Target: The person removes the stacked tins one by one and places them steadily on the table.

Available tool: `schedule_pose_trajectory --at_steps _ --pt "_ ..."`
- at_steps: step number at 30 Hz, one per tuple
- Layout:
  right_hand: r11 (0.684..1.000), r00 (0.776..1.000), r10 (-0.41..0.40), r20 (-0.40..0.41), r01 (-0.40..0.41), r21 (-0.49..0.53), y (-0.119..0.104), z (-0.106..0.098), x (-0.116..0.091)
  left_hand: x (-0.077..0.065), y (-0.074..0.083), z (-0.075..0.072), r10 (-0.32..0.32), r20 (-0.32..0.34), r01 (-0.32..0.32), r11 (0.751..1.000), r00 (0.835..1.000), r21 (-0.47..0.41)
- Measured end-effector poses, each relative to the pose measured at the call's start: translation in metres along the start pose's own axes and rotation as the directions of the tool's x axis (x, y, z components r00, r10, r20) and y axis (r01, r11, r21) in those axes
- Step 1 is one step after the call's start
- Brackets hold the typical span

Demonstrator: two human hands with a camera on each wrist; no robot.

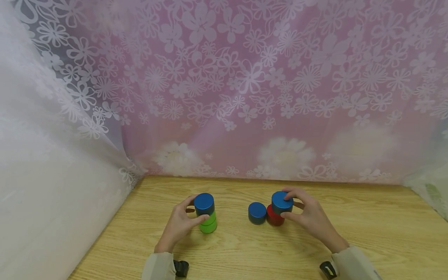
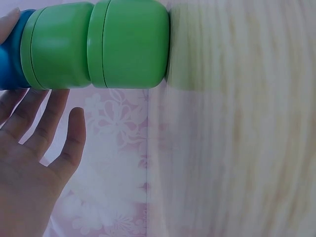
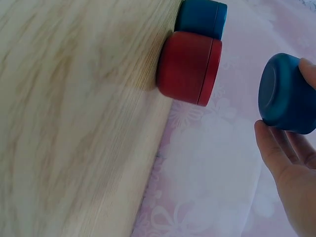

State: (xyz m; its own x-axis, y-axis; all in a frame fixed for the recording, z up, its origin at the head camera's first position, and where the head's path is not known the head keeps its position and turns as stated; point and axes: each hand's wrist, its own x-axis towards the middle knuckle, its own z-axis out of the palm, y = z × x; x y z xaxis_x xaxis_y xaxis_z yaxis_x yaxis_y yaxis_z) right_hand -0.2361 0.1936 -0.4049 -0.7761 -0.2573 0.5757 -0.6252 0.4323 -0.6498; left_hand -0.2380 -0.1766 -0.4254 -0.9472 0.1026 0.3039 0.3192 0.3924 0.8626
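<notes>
My left hand (image 1: 178,225) holds a round blue tin (image 1: 204,203) between thumb and fingers. That tin sits on top of two stacked green tins, an upper green tin (image 2: 61,44) and a lower green tin (image 2: 131,44) that stands on the table. With my right hand (image 1: 311,217) I grip another blue tin (image 3: 289,94) by its sides, raised off the table. In the head view it partly covers a red lidded tin (image 1: 275,218). A third blue tin (image 1: 257,213) stands close beside the red one, on its left.
The tins stand on a wood-grain table (image 1: 238,256). A pink flowered curtain (image 1: 224,97) hangs along the table's back edge, and a whitish sheet (image 1: 70,175) drapes at the left. Black straps (image 1: 181,268) show at the wrists.
</notes>
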Motion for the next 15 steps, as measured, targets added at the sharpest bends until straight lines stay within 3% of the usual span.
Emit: schedule_pose_trajectory --at_steps 15 --pt "0.998 1.000 -0.012 -0.007 0.011 -0.055 0.011 -0.010 -0.006 0.001 -0.003 0.000 -0.014 0.003 0.014 1.000 1.000 0.001"
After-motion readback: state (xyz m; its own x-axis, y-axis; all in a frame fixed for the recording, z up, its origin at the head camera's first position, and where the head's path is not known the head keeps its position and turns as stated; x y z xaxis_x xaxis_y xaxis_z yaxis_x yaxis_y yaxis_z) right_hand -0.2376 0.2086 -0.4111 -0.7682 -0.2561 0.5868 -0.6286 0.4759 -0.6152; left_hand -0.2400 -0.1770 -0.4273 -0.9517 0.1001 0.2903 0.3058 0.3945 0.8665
